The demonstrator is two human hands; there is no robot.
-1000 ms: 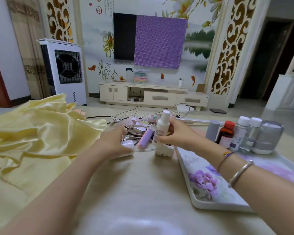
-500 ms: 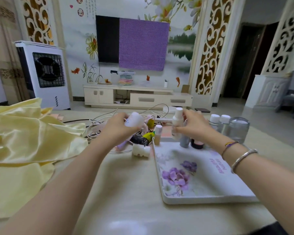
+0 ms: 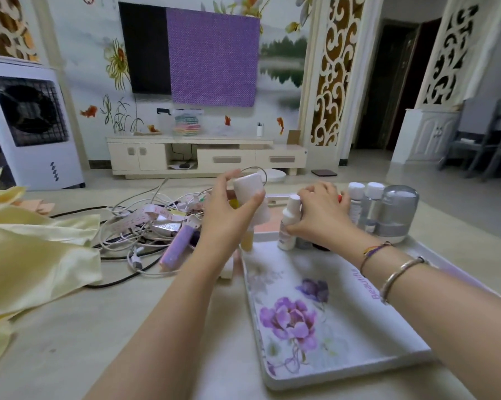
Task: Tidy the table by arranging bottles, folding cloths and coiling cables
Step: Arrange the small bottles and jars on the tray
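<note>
**Bottles: two in hand at tray's far end**

Left hand [image 3: 229,217] grasps a white bottle [image 3: 250,194], lifted above the table [image 3: 99,327]. Right hand [image 3: 320,215] grasps a white-capped bottle [image 3: 288,226] standing on the floral tray [image 3: 344,327]. Tangled cables [image 3: 139,226] lie left, beside yellow cloth [image 3: 35,255].

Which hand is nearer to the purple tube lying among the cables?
Left. The left hand holds a white bottle just right of the purple tube; the right hand is farther right, over the tray.
</note>
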